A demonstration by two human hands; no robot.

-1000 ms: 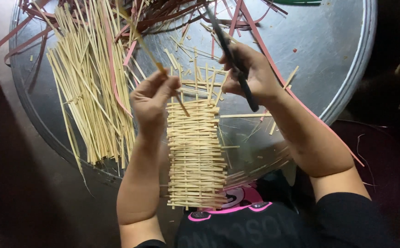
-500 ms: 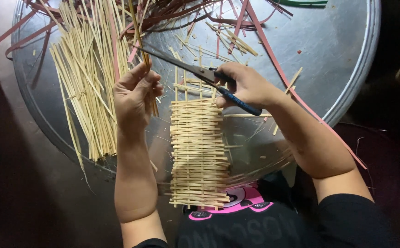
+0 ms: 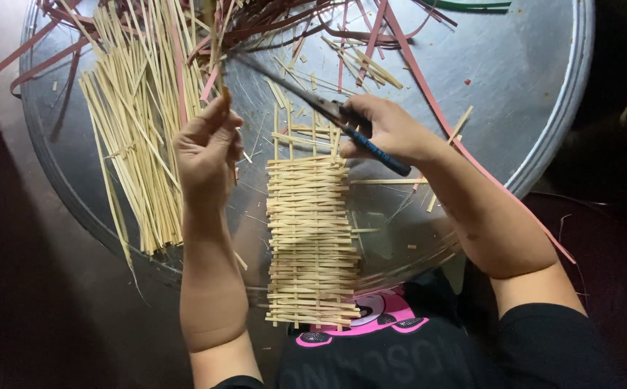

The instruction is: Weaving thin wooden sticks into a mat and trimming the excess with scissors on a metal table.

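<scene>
Bamboo strip (image 3: 220,90) pinched in left hand (image 3: 205,155), scissors (image 3: 313,104) gripped in right hand (image 3: 393,130) above centre-frame woven mat (image 3: 310,238); probably light, springy, brittle — best held near its end.

Scissor blades (image 3: 277,75) motion-blurred; strips (image 3: 141,108) cut off at top; mat (image 3: 310,238) btm overhangs tray.

Head camera looks steeply down, close over the round metal tray (image 3: 544,122).
</scene>
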